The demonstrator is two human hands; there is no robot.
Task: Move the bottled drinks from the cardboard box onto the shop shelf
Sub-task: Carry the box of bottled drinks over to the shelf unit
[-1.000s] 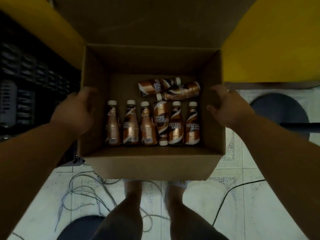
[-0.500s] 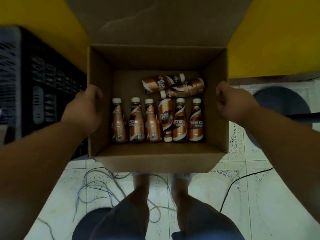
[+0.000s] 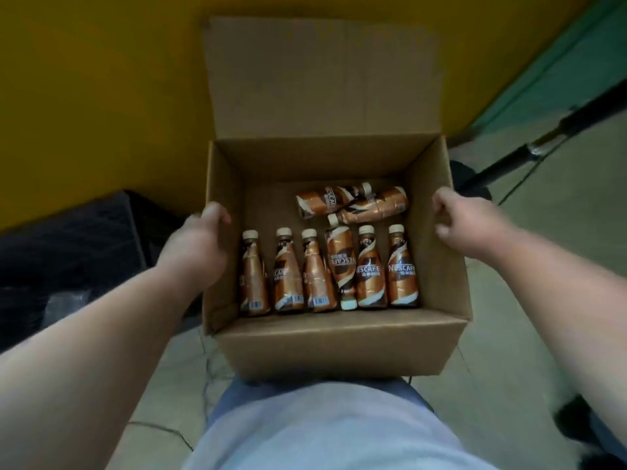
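Observation:
An open cardboard box [image 3: 339, 347] is held in front of my body, its far flap standing up. Inside lie several brown coffee bottles with pale caps: a row [image 3: 329, 269] along the near side and two more [image 3: 353, 203] lying crosswise behind them. My left hand [image 3: 196, 245] grips the box's left wall, fingers curled over the rim. My right hand [image 3: 464, 225] grips the right wall the same way. No shop shelf is in view.
A yellow wall [image 3: 101, 96] rises behind the box. A black crate [image 3: 68, 249] sits low at the left. A dark pole [image 3: 529, 154] and a green surface [image 3: 576, 56] are at the upper right. Tiled floor with cables lies below.
The box, still in both hands, has been carried up and closer to my body. The view has swung, so the black crate now sits lower left and my feet are hidden.

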